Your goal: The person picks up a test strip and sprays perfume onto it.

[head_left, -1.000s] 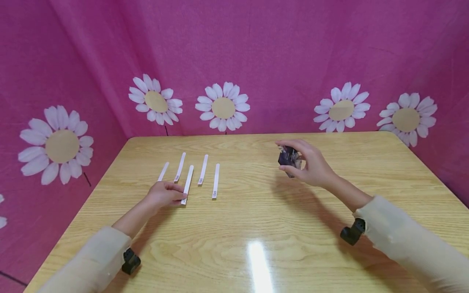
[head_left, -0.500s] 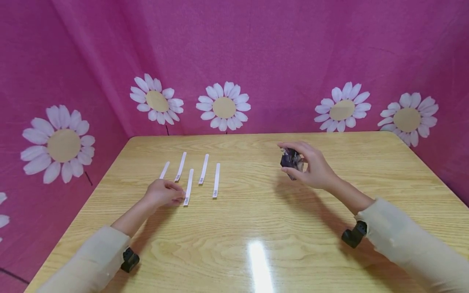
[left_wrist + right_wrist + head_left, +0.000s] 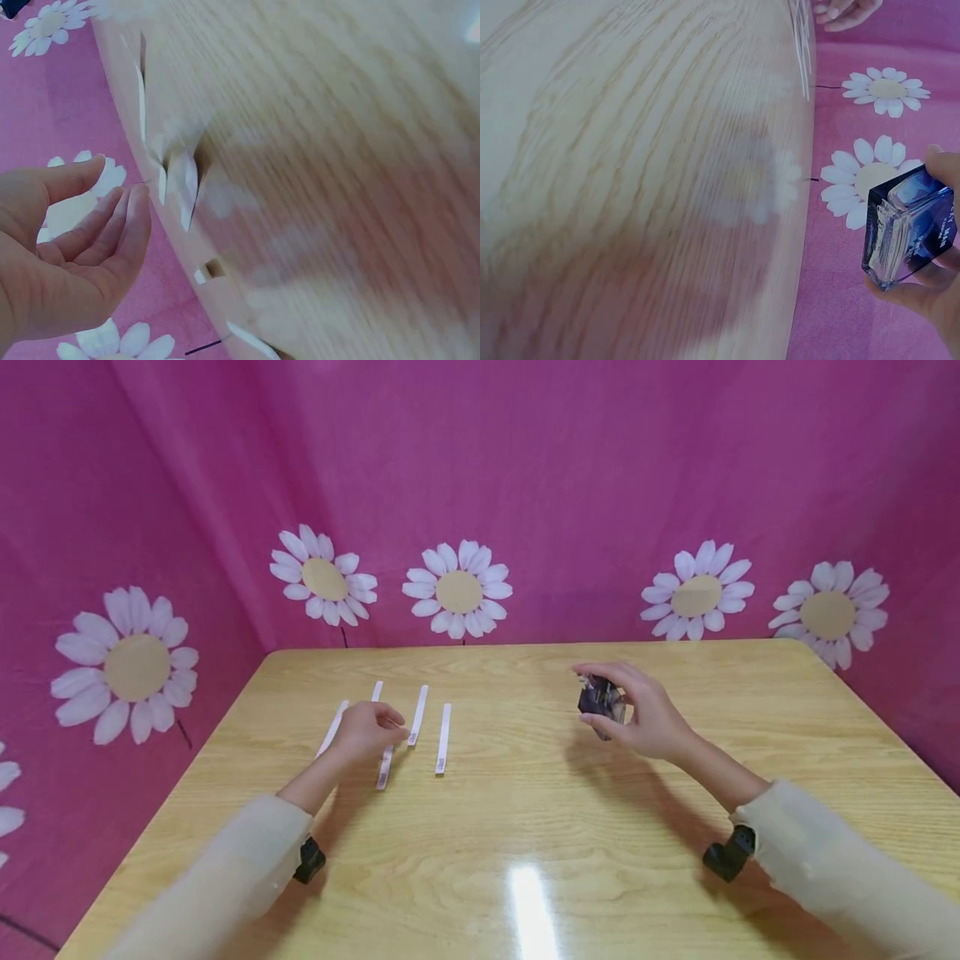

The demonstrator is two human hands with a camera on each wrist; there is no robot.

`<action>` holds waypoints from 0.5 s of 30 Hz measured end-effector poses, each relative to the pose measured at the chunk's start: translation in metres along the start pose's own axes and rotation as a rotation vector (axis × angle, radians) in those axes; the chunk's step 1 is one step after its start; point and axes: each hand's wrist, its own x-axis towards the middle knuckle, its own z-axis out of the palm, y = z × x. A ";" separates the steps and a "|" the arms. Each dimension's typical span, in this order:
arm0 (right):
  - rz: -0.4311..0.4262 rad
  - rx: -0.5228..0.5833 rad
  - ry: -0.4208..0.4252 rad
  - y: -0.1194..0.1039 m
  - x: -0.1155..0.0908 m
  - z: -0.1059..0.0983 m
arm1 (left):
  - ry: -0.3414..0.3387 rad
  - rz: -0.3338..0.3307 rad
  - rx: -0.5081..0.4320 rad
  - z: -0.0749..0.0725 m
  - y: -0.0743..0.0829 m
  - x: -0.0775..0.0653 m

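In my right hand (image 3: 645, 714), between thumb and fingers, I hold a dark blue glass perfume bottle (image 3: 600, 696), raised above the table. The right wrist view shows the bottle (image 3: 911, 225) tilted, light lettering on one face. My left hand (image 3: 367, 731) hovers over several white paper test strips, its fingers loosely bent. Nothing sits between thumb and fingertips of the left hand (image 3: 82, 255) in the left wrist view. It partly hides the front strip (image 3: 385, 768) and the back strip (image 3: 377, 691). Other strips, such as the rightmost strip (image 3: 444, 739), lie flat with small printed labels.
The strips spread over the left half of a glossy wooden table (image 3: 510, 810). A pink curtain (image 3: 570, 485) with large daisies stands along the back and left edges. Each sleeve carries a small black wrist camera (image 3: 729, 855).
The left hand has let go of the front strip, which lies slightly shifted, and has moved up and to the right above the strips. The right hand keeps holding the perfume bottle almost in place.
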 end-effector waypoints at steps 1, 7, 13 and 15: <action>0.002 -0.002 -0.001 0.000 -0.001 0.000 | -0.010 0.002 -0.003 0.002 0.000 0.002; -0.014 0.003 0.004 0.002 -0.004 0.002 | -0.031 0.053 0.041 0.015 -0.002 0.013; -0.011 0.025 0.010 -0.002 -0.004 0.000 | -0.051 0.086 0.173 0.022 0.003 0.021; -0.007 0.027 0.006 -0.003 -0.004 0.000 | -0.051 0.088 0.219 0.024 0.004 0.023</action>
